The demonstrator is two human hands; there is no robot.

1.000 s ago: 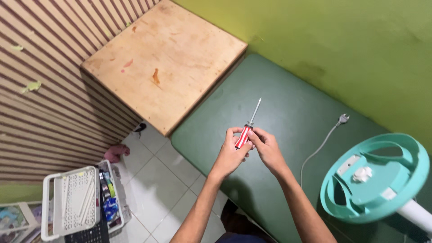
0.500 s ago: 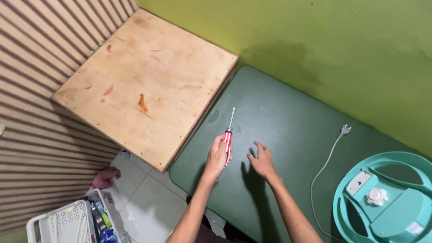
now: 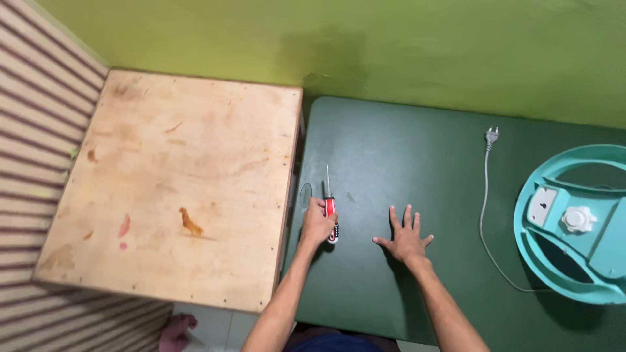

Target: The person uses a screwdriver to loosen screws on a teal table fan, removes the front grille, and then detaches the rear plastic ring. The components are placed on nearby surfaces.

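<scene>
While both forearms rise from the bottom edge of the frame, the two hands now work apart: a second ago they met around the screwdriver's handle in mid-air, and since then the right one has let go. The left hand (image 3: 317, 223), just left of centre, is curled around the red-and-white handle of the screwdriver (image 3: 330, 211), whose thin metal shaft points toward the top of the frame and lies low over the green table (image 3: 404, 150), near its left edge. The right hand (image 3: 404, 238), a little to the right of it, is empty, with fingers spread wide and the palm flat on the table. So the tool has passed wholly to the left hand and come down to the surface.

Further right, a grey power cord (image 3: 484, 195) runs up to its plug in the upper right, and a turquoise fan base (image 3: 574, 221) with a white knob fills the right edge. On the left, a stained wooden board (image 3: 176, 189) abuts the table; behind both stands a green wall (image 3: 339, 39).
</scene>
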